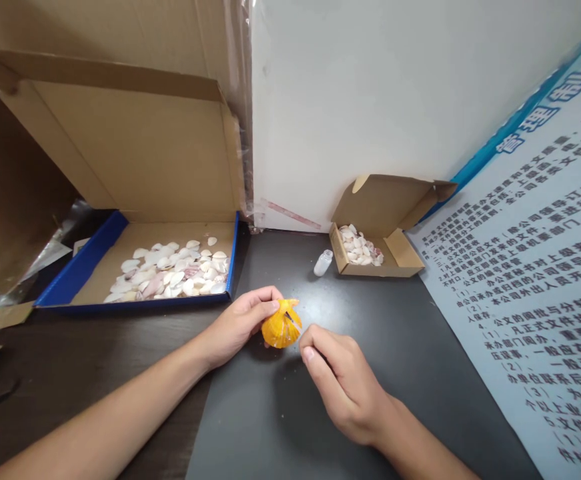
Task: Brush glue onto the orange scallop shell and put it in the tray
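Note:
An orange, fan-shaped shell [279,329] is held above the dark mat, with small whitish specks on its face. My left hand [243,323] pinches its upper left edge between thumb and fingers. Close to the shell's right side, my right hand [343,380] is closed in a pinch on a thin tool [291,320], whose dark tip lies against the shell's face. Most of the tool's length is hidden by my fingers. Beyond the hands, a small clear bottle with white contents [323,264] stands on the mat.
An open blue-edged box [234,260] with many pale shells is at the left. A smaller open cardboard box [385,269] of shells sits at the back right. A white panel [370,100] rises behind, and a printed sheet [530,267] slants along the right.

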Demonstrator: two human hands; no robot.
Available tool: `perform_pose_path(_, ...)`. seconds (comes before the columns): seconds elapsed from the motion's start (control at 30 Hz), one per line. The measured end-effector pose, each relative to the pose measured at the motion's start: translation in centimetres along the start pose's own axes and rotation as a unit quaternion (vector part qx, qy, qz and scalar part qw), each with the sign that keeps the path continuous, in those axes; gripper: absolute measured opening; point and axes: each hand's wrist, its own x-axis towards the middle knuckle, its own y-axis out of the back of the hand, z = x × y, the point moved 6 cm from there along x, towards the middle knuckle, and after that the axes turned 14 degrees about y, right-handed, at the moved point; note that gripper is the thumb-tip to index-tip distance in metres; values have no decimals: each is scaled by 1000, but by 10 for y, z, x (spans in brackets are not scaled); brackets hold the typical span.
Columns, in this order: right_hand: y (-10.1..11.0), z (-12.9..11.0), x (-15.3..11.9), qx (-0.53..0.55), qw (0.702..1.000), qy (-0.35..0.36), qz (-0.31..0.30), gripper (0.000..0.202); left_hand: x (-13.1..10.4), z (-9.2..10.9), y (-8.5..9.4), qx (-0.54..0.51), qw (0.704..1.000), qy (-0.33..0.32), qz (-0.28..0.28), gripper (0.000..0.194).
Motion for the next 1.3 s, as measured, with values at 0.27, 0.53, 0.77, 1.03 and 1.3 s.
perform_pose_path(0.27,-1,2,-1,9,999,-28,-12,11,1,1,2,-28,1000,2,15,26)
perform_pose_path(0.53,-5,3,-1,-6,999,-37,-36,12,2,0,3,-40,999,2,8,26)
perform_pose_path(0.77,-2,5,-1,0,999,-41,2,7,2,-1,2,-29,1000,3,5,28)
perform_pose_path(1.03,-1,8,-1,44,998,-54,-3,16,1,0,2,-12,1000,-3,10,29)
perform_pose_path(1.3,2,12,-4,73,994,-63,54,9,2,0,3,5,1000,-4,14,30)
